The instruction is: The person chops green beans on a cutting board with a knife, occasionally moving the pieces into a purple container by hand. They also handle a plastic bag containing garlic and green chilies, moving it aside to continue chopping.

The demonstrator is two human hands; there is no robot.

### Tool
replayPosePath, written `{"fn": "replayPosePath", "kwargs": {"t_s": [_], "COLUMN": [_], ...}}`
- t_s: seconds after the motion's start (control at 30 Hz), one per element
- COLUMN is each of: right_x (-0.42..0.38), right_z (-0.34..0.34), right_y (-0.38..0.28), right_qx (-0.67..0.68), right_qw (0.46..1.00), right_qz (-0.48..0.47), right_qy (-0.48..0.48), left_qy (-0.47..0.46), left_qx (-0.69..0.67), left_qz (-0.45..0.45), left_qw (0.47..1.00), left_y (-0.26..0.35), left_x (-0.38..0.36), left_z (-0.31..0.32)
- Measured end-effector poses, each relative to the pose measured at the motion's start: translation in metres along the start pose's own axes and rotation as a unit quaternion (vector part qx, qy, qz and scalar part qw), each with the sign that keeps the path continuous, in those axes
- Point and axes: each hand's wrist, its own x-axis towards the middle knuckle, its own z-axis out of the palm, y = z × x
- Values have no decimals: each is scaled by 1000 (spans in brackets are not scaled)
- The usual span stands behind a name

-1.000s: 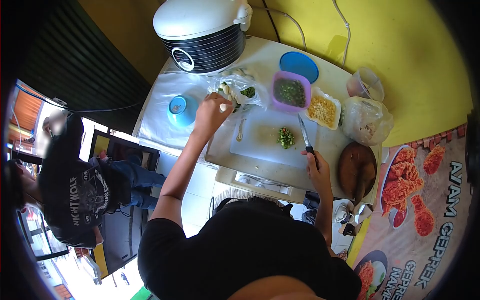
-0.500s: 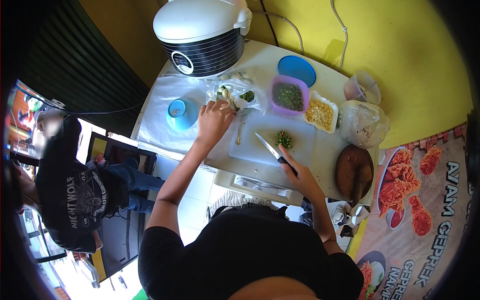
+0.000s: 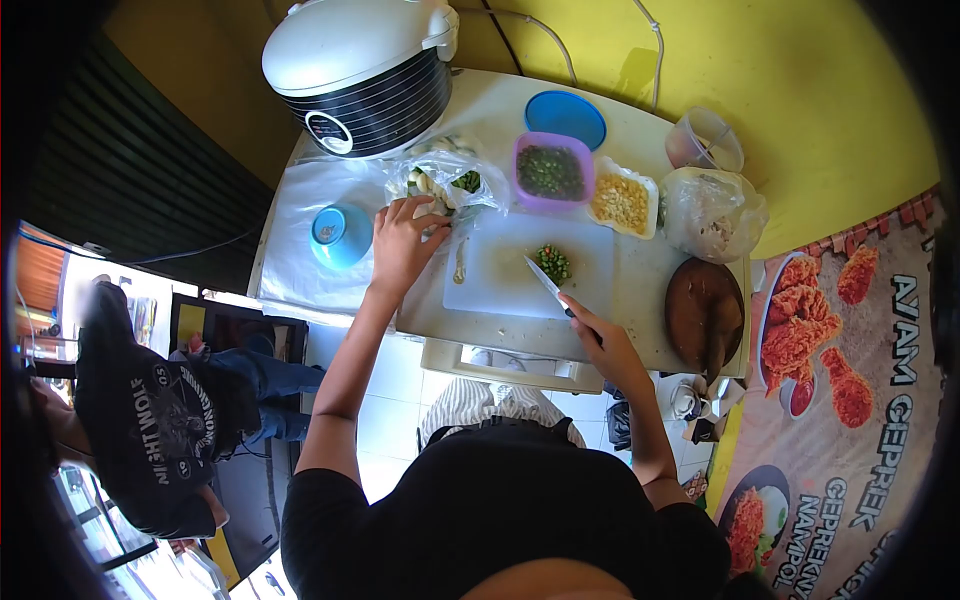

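My right hand (image 3: 608,345) is wrapped round the dark handle of a knife (image 3: 544,277). The blade points away from me, over a white cutting board (image 3: 500,292) and beside a small heap of chopped green and red chillies (image 3: 553,263). At the board's left edge, my left hand (image 3: 402,248) reaches to a clear plastic bag (image 3: 487,192) holding whitish and green pieces. Its fingers are bent a little and spread, thumb apart, and nothing shows between them. A small pale strip (image 3: 459,262) lies on the board's left side.
Behind the board stand a purple container (image 3: 520,185) of chopped greens, a white tray (image 3: 652,208) of pale yellow bits, a blue lid (image 3: 566,118) and a rice cooker (image 3: 365,85). Left is a blue bowl (image 3: 340,235); right, a brown mortar (image 3: 690,310). Another person (image 3: 150,390) stands left.
The view has shifted, so the table things sit further left. My left hand stays by the bag, its fingers more spread. The knife tip is now nearer the chilli heap.
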Motion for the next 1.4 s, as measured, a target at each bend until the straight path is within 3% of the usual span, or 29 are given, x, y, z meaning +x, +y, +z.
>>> {"fn": "replayPosePath", "kwargs": {"t_s": [0.2,0.23,0.3,0.43,0.5,0.7,1.4], "right_x": [-2,-2,-1,-1,-1,-2,-9], "right_z": [-1,0,-1,3,6,9,25], "right_y": [-11,-11,-12,-8,-3,0,-2], "right_qx": [9,11,14,27,28,30,-9], "right_qw": [999,999,999,999,999,999,999], "right_qz": [36,36,41,21,17,-8,-20], "right_qy": [0,0,4,10,17,20,44], "left_qy": [102,96,-19,-76,-81,-91,-35], "left_qx": [-157,-162,-269,-236,-221,-256,-267], "left_qz": [-43,-40,-52,33,-23,-74,-66], "left_qw": [981,981,962,968,972,960,961], "left_y": [25,34,53,80,90,92,93], "left_x": [4,-2,-14,-25,-24,-23,-32], "left_z": [-16,-13,-6,21,27,27,35]}}
